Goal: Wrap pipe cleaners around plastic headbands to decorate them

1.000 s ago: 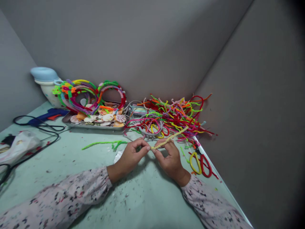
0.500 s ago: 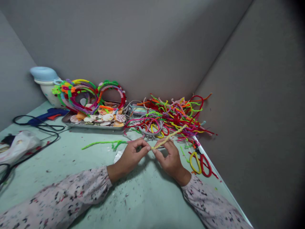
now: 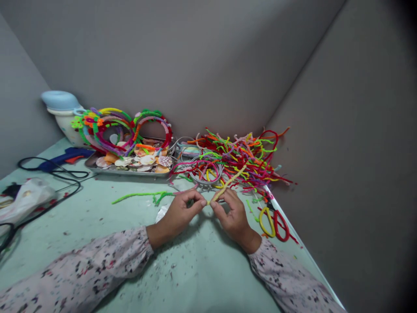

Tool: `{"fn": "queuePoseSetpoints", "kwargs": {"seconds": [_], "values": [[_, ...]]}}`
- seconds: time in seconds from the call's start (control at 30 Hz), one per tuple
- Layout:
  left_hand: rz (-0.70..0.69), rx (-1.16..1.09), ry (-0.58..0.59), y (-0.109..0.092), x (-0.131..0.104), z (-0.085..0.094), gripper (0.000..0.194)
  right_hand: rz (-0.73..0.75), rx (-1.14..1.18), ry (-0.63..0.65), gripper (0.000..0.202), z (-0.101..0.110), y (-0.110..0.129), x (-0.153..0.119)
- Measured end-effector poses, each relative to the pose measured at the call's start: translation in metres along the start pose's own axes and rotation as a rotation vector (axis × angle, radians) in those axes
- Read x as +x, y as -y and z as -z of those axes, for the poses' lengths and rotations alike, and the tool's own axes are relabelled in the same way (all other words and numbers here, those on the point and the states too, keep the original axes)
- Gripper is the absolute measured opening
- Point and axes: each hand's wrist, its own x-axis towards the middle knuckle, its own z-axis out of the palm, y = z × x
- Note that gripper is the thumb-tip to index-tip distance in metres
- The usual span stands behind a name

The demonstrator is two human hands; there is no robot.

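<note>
A fuzzy yellow pipe cleaner (image 3: 230,181) is pinched in both hands above the front middle of the table. My left hand (image 3: 183,212) grips its left end between thumb and forefinger. Close beside it, my right hand (image 3: 232,216) pinches the same pipe cleaner, and its free end slants up to the right. Only a short bit shows between the two pinches. Behind my left hand lies a green and pink pipe cleaner (image 3: 140,197) on the table.
Loose colourful pipe cleaners (image 3: 241,152) are heaped at the back right. Scissors (image 3: 274,223) with yellow and red handles lie near the right edge. A metal tray (image 3: 130,173) holds shells and wrapped headbands (image 3: 153,118). A blue glue gun (image 3: 61,159) and black cord (image 3: 76,187) are left.
The yellow pipe cleaner's free end has swung a little left and steeper. My right thumb has shifted slightly right, widening the gap between the pinches. My left hand stays in place.
</note>
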Motion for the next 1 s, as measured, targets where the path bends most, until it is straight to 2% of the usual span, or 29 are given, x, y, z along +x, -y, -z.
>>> {"fn": "queuePoseSetpoints", "kwargs": {"seconds": [0.77, 1.0], "values": [[-0.006, 0.01, 0.01, -0.0022, 0.0009, -0.0007, 0.022, -0.033, -0.005, 0.031, 0.017, 0.0007, 0.0042, 0.0017], [0.01, -0.039, -0.001, 0.0009, 0.0003, 0.0007, 0.021, 0.012, -0.023, -0.014, 0.009, -0.0033, 0.001, -0.0019]]}}
